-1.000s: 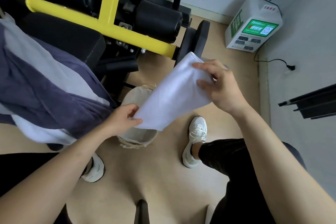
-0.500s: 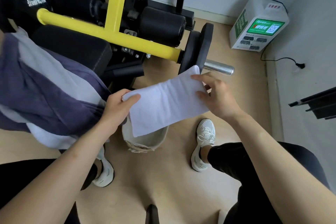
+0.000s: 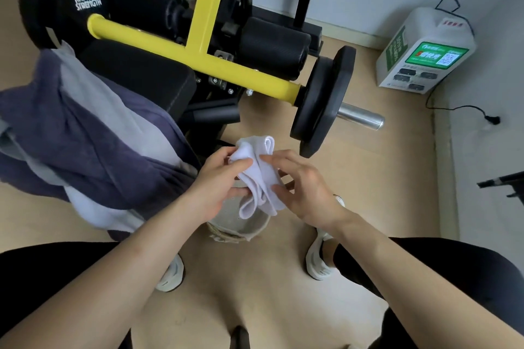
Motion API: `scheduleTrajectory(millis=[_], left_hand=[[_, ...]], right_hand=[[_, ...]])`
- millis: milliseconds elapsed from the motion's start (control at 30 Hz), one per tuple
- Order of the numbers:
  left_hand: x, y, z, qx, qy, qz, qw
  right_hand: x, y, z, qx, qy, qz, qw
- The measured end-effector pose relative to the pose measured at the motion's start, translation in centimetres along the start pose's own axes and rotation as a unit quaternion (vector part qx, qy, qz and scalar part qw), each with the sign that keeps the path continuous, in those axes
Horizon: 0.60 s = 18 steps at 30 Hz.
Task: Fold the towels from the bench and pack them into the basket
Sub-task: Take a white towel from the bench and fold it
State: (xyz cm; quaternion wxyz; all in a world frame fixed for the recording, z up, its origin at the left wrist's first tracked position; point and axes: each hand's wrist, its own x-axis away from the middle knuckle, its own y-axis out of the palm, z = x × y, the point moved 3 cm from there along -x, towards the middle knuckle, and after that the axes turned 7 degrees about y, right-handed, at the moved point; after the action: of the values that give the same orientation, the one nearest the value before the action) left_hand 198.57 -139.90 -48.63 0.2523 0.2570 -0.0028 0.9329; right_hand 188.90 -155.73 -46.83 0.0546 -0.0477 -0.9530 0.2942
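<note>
The left hand (image 3: 218,187) and the right hand (image 3: 307,193) each have their grip closed on a small white towel (image 3: 256,178). The towel is scrunched up between them and hangs in the air right over the round basket (image 3: 241,232) on the floor. At 9 o'clock from the basket, a pile of purple, grey and white towels (image 3: 85,136) lies draped over the black tabletop (image 3: 141,76) of the gym machine, a black weight plate (image 3: 323,105) sits at 1 o'clock from the hands, and a white box (image 3: 425,51) stands by the wall at 2 o'clock.
</note>
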Motion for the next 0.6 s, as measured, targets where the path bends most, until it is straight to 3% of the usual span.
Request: scheduleTrajectory(millis=[133, 300, 367, 500, 600], left_hand=[[0.4, 0.9, 0.0, 0.045, -0.002, 0.004, 0.999], [1.4, 2.1, 1.0, 0.119, -0.015, -0.079, 0.990], [1.3, 2.0, 1.4, 0.102, 0.005, -0.086, 0.991], [0.5, -0.1, 1.8, 0.006, 0.088, 0.050, 0.995], [-0.1, -1.4, 1.1, -0.026, 0.089, 0.123, 0.988]], right_hand=[[-0.1, 0.4, -0.2, -0.022, 0.005, 0.019, 1.000], [-0.2, 0.5, 0.0, -0.057, 0.057, 0.075, 0.994], [-0.4, -0.1, 0.1, -0.082, 0.063, 0.102, 0.989], [-0.5, -1.9, -0.1, -0.162, 0.082, 0.089, 0.979], [-0.3, -2.9, -0.7, -0.175, 0.060, 0.066, 0.981]])
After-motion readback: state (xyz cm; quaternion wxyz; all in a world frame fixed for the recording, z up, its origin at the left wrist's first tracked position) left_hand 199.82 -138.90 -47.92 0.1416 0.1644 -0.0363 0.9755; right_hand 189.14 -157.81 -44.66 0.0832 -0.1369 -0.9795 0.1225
